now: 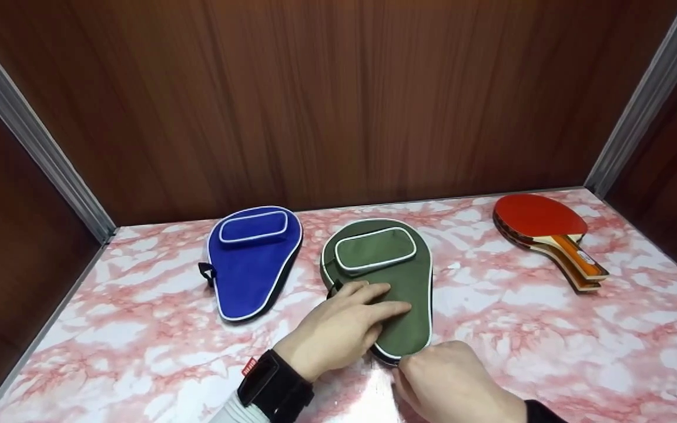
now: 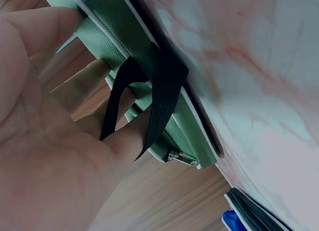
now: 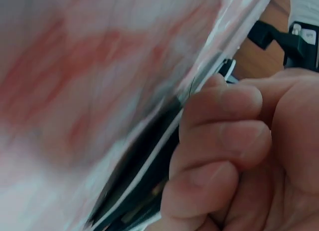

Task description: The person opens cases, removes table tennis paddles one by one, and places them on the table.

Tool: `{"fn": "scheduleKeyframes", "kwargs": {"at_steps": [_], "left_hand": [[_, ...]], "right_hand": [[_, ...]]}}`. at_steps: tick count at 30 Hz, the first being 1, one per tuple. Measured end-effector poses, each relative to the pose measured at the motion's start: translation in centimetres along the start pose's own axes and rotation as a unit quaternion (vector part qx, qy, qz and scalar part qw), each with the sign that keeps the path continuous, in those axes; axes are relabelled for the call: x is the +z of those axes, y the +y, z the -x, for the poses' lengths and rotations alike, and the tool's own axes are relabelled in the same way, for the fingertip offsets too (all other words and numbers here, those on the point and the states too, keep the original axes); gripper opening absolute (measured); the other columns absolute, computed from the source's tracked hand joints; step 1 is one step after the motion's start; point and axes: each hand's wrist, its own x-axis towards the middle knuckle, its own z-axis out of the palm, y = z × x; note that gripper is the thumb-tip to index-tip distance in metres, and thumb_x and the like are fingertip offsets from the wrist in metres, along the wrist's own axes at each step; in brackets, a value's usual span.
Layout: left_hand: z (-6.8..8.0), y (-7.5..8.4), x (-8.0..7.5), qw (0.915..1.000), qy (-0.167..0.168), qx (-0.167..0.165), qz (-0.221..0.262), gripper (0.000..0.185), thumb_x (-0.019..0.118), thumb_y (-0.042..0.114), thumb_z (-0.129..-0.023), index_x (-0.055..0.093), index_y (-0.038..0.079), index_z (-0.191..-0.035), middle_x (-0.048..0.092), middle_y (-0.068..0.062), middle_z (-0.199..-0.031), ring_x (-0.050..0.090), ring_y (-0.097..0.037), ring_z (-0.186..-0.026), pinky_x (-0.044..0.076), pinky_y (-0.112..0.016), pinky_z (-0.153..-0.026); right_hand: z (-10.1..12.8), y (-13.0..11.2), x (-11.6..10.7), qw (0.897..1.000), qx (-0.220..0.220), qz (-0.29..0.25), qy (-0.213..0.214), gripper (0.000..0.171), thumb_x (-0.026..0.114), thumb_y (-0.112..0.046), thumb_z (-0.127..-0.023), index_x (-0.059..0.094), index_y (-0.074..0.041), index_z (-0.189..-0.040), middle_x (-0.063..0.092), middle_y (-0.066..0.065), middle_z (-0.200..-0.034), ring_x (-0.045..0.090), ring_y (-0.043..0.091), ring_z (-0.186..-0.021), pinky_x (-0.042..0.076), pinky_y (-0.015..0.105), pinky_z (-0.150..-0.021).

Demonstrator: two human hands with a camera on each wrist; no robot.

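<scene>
**A:** The olive-green fabric paddle-shaped case lies mid-counter on the pink marble-patterned tabletop, just right of the blue fabric case. Any tips for the narrow end?

**B:** Left hand lies flat on top with straight fingers, which is good for pinning it. Right hand has curled fingers pinching the bottom edge, probably the zipper. Pull along the seam, not upward. The red wooden paddles sit far right.

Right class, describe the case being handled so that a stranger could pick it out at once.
On the pink marbled table, two paddle-shaped cases lie side by side. It is the green case under both hands, right of the blue case.
</scene>
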Motion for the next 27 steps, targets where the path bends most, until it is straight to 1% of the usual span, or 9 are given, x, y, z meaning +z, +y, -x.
{"fn": "scheduleKeyframes", "kwargs": {"at_steps": [4, 11, 14, 18, 22, 27], "left_hand": [[0.1, -0.1, -0.1, 1.0, -0.001, 0.0, 0.0, 0.047, 0.068, 0.011, -0.106, 0.072, 0.031, -0.149, 0.063, -0.01, -0.155, 0.059, -0.029, -0.14, 0.049, -0.043, -0.116], [0.0, -0.1, -0.1, 1.0, -0.006, 0.001, 0.007, 0.047, 0.068, 0.01, -0.106, 0.072, 0.03, -0.149, 0.063, -0.011, -0.155, 0.058, -0.03, -0.142, 0.048, -0.044, -0.117], [0.0, -0.1, -0.1, 0.9999, -0.009, -0.002, 0.011, 0.047, 0.067, 0.011, -0.106, 0.072, 0.03, -0.149, 0.063, -0.011, -0.155, 0.058, -0.03, -0.142, 0.047, -0.044, -0.118], [0.0, -0.1, -0.1, 0.9999, -0.01, -0.004, 0.012, 0.047, 0.067, 0.011, -0.106, 0.072, 0.03, -0.149, 0.063, -0.011, -0.155, 0.058, -0.031, -0.142, 0.047, -0.043, -0.118], [0.0, -0.2, -0.1, 0.9999, -0.01, -0.004, 0.009, 0.049, 0.069, 0.009, -0.104, 0.072, 0.03, -0.149, 0.063, -0.011, -0.155, 0.059, -0.03, -0.141, 0.048, -0.043, -0.117], [-0.1, 0.0, -0.1, 0.9998, -0.013, -0.008, 0.011, 0.049, 0.068, 0.01, -0.105, 0.071, 0.03, -0.15, 0.063, -0.01, -0.156, 0.058, -0.03, -0.142, 0.047, -0.042, -0.118]], "right_hand": [[-0.6, -0.8, 0.4, 1.0, 0.002, 0.019, 0.015, 0.043, 0.083, -0.033, -0.091, 0.053, -0.024, -0.061, 0.051, -0.007, -0.052, 0.055, 0.017, -0.047, 0.039, 0.038, -0.043], [-1.6, -1.7, 0.7, 0.999, 0.001, 0.028, 0.026, 0.04, 0.087, -0.031, -0.084, 0.058, -0.024, -0.058, 0.054, -0.006, -0.052, 0.055, 0.017, -0.046, 0.039, 0.039, -0.04], [-2.1, -2.0, 0.8, 1.0, 0.008, 0.02, 0.018, 0.038, 0.086, -0.031, -0.087, 0.062, -0.022, -0.06, 0.057, -0.005, -0.054, 0.056, 0.019, -0.047, 0.042, 0.04, -0.041], [-2.5, -2.1, 0.8, 1.0, 0.024, 0.008, 0.005, 0.039, 0.082, -0.033, -0.096, 0.064, -0.019, -0.064, 0.058, -0.003, -0.054, 0.058, 0.021, -0.049, 0.044, 0.041, -0.043], [-2.6, -2.0, 0.8, 1.0, 0.026, 0.002, 0.015, 0.042, 0.081, -0.035, -0.098, 0.062, -0.02, -0.063, 0.054, -0.004, -0.052, 0.057, 0.021, -0.047, 0.044, 0.041, -0.041], [-2.4, -1.5, 0.6, 0.999, 0.023, -0.043, -0.001, 0.038, 0.078, -0.036, -0.101, 0.064, -0.021, -0.068, 0.058, -0.003, -0.055, 0.06, 0.022, -0.049, 0.044, 0.043, -0.043]]}}
